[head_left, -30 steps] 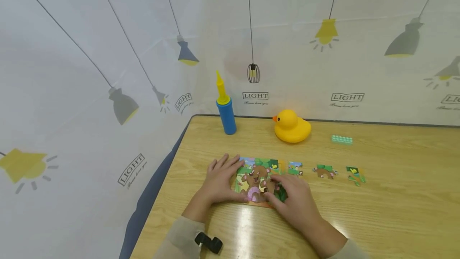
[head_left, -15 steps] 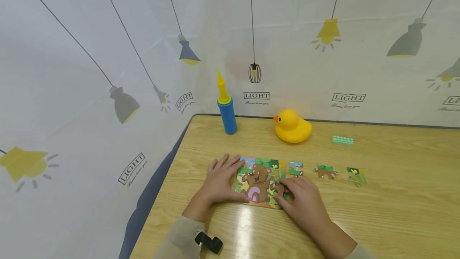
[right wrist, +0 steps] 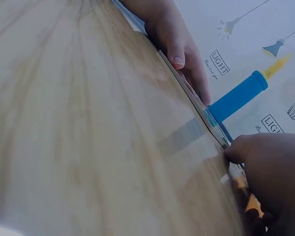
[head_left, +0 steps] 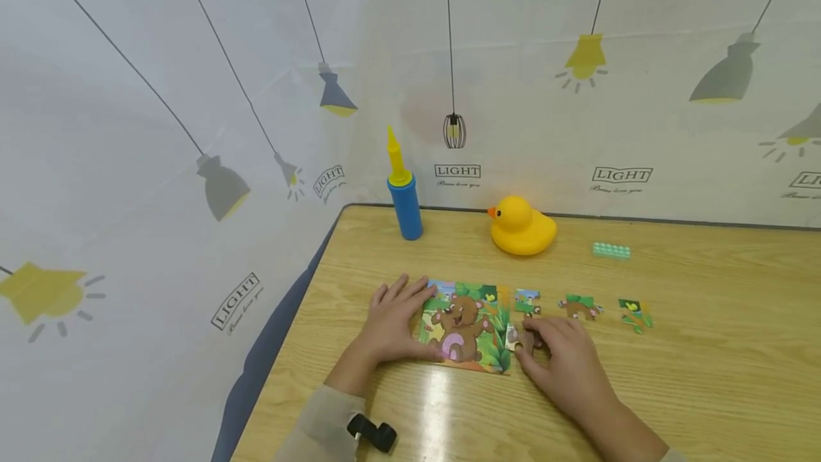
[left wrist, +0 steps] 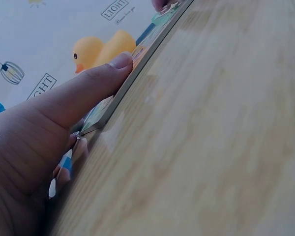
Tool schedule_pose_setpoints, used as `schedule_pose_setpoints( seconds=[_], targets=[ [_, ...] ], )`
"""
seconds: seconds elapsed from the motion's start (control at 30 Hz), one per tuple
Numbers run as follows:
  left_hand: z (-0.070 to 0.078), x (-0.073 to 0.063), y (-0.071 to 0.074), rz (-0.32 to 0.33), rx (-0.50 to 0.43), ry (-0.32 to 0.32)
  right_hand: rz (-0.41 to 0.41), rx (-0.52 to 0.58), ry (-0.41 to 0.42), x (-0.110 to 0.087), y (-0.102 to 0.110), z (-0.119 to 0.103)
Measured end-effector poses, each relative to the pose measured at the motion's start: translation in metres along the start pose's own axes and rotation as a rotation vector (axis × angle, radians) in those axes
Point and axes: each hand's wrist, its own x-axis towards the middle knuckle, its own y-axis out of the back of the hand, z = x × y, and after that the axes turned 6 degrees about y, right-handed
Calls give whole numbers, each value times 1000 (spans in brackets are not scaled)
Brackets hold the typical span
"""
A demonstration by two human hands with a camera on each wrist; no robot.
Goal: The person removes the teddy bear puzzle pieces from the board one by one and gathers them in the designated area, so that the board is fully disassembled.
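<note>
A puzzle board (head_left: 463, 326) with a brown bear picture lies flat on the wooden table. My left hand (head_left: 394, 326) rests along its left side, fingers spread and thumb at the lower left corner. In the left wrist view the straight thumb (left wrist: 88, 91) lies on the board's edge. Just right of the board, my right hand (head_left: 567, 362) pinches a puzzle piece (head_left: 512, 337) between thumb and fingers, which hide part of it. In the right wrist view, the right hand (right wrist: 280, 177) is low by the board's edge.
Three loose puzzle pieces lie in a row to the right: a blue-green one (head_left: 527, 299), a brown one (head_left: 580, 307) and a green one (head_left: 635, 312). Behind stand a blue and yellow hand pump (head_left: 405, 209) and a yellow duck (head_left: 522, 230). A teal studded block (head_left: 611, 250) lies farther right.
My right hand has slid rightward with the puzzle piece, from over the board to beside it, uncovering the right part of the bear picture. My left hand has stayed put.
</note>
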Motion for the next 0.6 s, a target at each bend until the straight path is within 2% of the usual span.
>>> schedule_pose_setpoints(
  seconds=[0.4, 0.6],
  targets=[
    [2, 2, -4, -6, 2, -6, -69, 12, -171, -5, 10, 2],
    [1, 1, -1, 4, 2, 2, -40, 33, -184, 0, 9, 0]
  ],
)
